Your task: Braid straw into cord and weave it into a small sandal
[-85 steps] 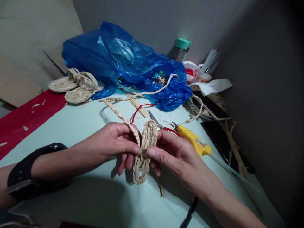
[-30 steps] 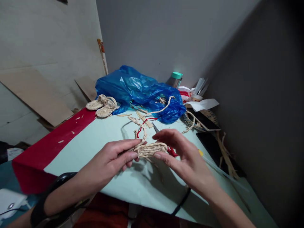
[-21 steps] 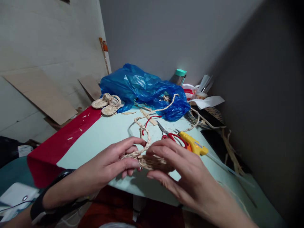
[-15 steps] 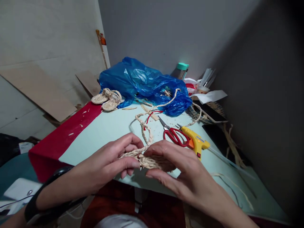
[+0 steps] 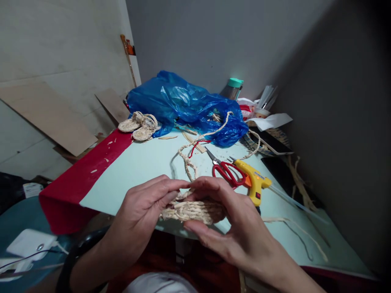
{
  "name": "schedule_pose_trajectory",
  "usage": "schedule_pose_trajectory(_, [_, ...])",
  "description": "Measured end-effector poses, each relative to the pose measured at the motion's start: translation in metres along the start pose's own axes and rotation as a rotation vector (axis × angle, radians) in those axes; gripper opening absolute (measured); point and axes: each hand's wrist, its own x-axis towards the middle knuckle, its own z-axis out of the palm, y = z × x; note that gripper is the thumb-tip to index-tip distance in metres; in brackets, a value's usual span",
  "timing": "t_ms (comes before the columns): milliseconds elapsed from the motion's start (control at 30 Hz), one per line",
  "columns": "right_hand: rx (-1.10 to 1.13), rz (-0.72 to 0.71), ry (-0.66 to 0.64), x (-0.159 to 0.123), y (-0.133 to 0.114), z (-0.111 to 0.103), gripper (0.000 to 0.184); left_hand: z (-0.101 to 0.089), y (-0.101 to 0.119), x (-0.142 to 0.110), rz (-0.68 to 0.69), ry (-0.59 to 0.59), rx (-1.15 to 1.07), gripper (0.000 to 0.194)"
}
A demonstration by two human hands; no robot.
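Observation:
Between my two hands, above the table's near edge, is a flat coiled piece of braided straw (image 5: 192, 212). My right hand (image 5: 227, 219) grips it, thumb below and fingers over the top. My left hand (image 5: 146, 207) is closed at its left end, fingers pinched around the braid there; the fingertips are partly hidden. From the piece a loose straw braid (image 5: 187, 159) runs away over the table toward a blue plastic bag (image 5: 183, 101). Just beyond my right hand lie red-handled scissors (image 5: 227, 173) and a yellow glue gun (image 5: 253, 181).
A pair of small woven straw slippers (image 5: 143, 128) sits at the far left on the red cloth (image 5: 70, 195). Behind stand a green-lidded bottle (image 5: 234, 85) and a cup of glue sticks (image 5: 262, 110). Straw strips (image 5: 301, 191) lie at right, with walls close behind.
My left hand has turned over, its back now facing up and its fingertips near those of my right hand. The coiled straw piece is tilted so more of its side shows.

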Motion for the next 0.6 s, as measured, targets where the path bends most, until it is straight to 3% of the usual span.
schedule_pose_trajectory(100, [-0.119,-0.071,0.032,-0.001,0.002,0.003,0.063,0.002,0.002,-0.003,-0.030,0.038,0.077,0.021])
schedule_pose_trajectory(267, [-0.147,-0.170,0.044,0.002,-0.002,0.006,0.046,0.004,0.005,-0.006,-0.020,0.025,0.018,0.022])
schedule_pose_trajectory(433, [-0.095,-0.211,0.064,0.001,-0.006,0.008,0.043,0.008,0.002,-0.003,-0.087,0.022,-0.343,0.031])
schedule_pose_trajectory(600, [-0.105,-0.226,0.240,-0.001,-0.003,0.012,0.039,0.011,-0.004,0.000,-0.114,0.255,-0.768,0.034])
